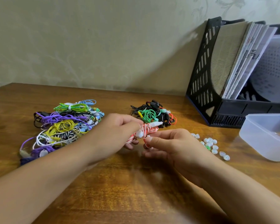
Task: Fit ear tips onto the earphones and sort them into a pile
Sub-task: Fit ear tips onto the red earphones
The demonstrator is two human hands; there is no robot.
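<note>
The wooden desk (pixel 136 191) lies bare toward its near edge. A black file rack (pixel 205 78) and a clear tub (pixel 265 138) crowd the right. Tangled earphone piles sit left (pixel 63 125) and centre (pixel 153 113). Both hands, left (pixel 118 131) and right (pixel 170 146), pinch a red-and-white earphone bundle (pixel 144 132) in their fingers, apparently just above the desk; loose ear tips (pixel 210 145) lie just right.

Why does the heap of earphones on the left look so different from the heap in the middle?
The left heap is bigger and spreads wide; the middle heap is small and tight. The left heap is mostly purple, yellow, lime and white cords; the middle heap is mostly black, with some green and red. The left heap lies beside the left hand; the middle heap sits behind both hands. Both are tangled cords on the wooden table.
</note>
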